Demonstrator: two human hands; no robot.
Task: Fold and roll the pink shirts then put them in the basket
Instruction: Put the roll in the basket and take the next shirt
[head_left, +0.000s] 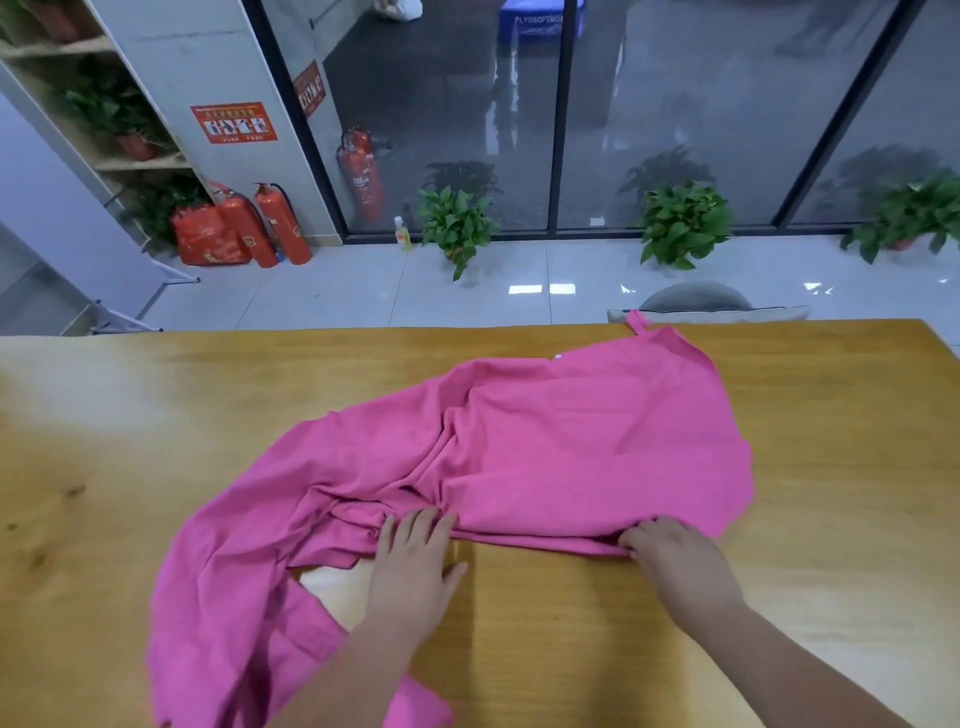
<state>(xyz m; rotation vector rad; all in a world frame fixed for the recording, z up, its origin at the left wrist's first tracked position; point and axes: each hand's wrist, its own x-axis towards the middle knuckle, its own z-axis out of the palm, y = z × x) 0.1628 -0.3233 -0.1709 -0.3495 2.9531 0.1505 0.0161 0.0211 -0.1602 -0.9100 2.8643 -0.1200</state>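
a pink shirt (571, 441) lies crumpled across a wooden table (831, 467), one part trailing toward the near left corner, and both hands sit along its near edge, most likely to pin and straighten that edge for a first fold. the left hand (415, 566) lies flat, fingers straight and slightly spread, tips pressing the bunched cloth at the middle. the right hand (672, 553) curls its fingers over the edge further right, seemingly gripping the cloth; no basket is in view.
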